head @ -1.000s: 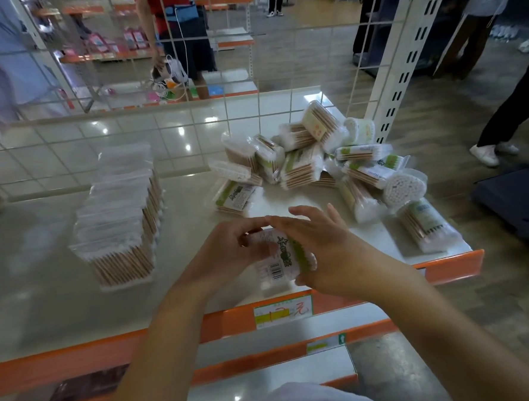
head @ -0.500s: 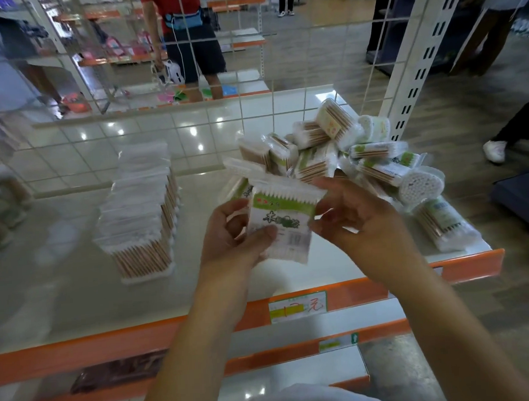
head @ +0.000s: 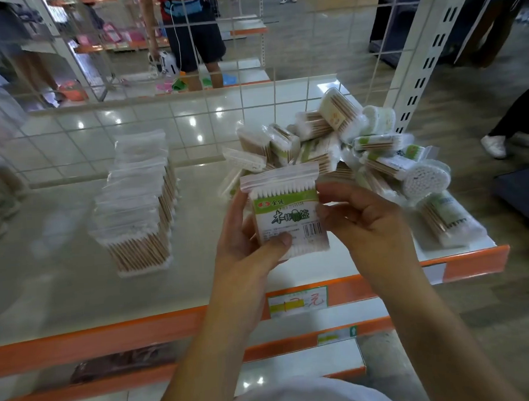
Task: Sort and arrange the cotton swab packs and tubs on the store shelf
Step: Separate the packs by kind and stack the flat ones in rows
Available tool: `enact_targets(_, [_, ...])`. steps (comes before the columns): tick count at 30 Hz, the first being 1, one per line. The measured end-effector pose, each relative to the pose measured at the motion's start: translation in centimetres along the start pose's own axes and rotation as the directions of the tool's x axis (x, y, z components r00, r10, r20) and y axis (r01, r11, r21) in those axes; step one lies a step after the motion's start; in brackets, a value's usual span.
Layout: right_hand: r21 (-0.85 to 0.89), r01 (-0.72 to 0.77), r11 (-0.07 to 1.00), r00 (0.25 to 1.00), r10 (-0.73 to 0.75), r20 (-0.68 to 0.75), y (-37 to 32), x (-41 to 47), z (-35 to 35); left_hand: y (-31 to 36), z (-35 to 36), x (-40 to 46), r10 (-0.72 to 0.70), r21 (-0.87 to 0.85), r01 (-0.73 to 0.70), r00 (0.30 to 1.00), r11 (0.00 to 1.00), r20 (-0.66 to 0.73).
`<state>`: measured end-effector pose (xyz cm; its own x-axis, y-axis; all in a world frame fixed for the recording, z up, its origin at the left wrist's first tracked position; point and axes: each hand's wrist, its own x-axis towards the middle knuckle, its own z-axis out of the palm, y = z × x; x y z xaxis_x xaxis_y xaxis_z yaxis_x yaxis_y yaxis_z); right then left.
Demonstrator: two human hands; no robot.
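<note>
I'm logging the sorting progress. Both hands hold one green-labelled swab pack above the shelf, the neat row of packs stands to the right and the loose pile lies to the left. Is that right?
Not quite: the sides are swapped. In the head view the neat row stands to the left and the loose pile lies to the right. The rest holds: left hand and right hand hold one green-labelled pack above the shelf.

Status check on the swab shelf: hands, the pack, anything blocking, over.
Left hand and right hand both grip one flat swab pack, label up, above the shelf. Neat row left, loose pile right. Nothing between pack and row.
</note>
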<state>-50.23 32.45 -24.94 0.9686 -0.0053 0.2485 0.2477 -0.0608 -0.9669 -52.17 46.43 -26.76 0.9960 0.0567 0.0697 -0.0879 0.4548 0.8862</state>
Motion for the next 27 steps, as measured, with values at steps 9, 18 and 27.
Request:
enact_targets(9, [-0.075,0.04,0.996,0.999,-0.041,-0.016,0.5,0.2,0.1,0.2,-0.5,0.3,-0.006,-0.033,0.007,0.999,0.999,0.038])
enact_targets(18, [-0.138,0.109,0.984,0.994,-0.105,0.034,0.6,-1.1,1.7,-0.6,0.5,0.6,0.184,0.245,-0.144,0.972,0.959,-0.148])
enact_targets(27, [-0.123,-0.004,0.992,0.998,0.012,0.066,1.4,-1.1,1.9,-1.3,1.9,0.3,0.201,0.387,-0.124,0.966,0.914,-0.164])
